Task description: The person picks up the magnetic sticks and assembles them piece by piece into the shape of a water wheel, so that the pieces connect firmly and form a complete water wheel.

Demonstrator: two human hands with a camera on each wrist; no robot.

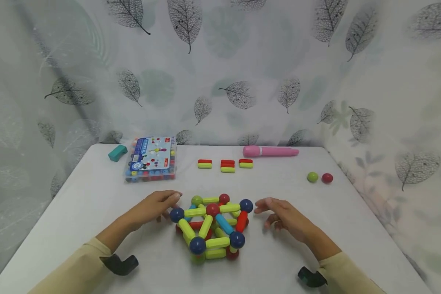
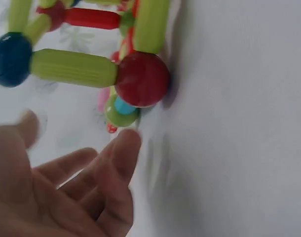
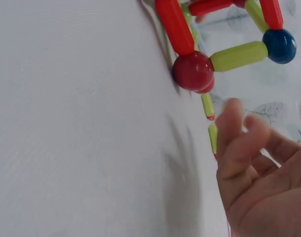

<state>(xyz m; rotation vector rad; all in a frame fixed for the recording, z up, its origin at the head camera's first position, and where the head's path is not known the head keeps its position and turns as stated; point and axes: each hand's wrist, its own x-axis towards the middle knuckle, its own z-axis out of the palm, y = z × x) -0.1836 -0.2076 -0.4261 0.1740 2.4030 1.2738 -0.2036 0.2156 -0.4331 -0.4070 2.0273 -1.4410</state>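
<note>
A frame built of coloured rods and balls (image 1: 217, 242) stands on the white table between the two hands. Dark blue and red balls join its yellow-green, red and light blue rods. My left hand (image 1: 155, 210) is just left of it, near a blue corner ball (image 1: 177, 215), fingers loosely bent. In the left wrist view that hand (image 2: 86, 192) shows a gap below a red ball (image 2: 142, 80). On the other side my right hand (image 1: 287, 216) hovers near a blue ball (image 1: 246, 206), holding nothing. The right wrist view shows its relaxed fingers apart from a red ball (image 3: 192, 71).
Behind the frame lie red and yellow-green rods (image 1: 228, 166) in small groups. A clear box (image 1: 150, 159) of pieces and a teal block (image 1: 117, 153) sit back left. At back right are a pink wand-like object (image 1: 275, 151), a green ball (image 1: 312, 177) and a red ball (image 1: 327, 178).
</note>
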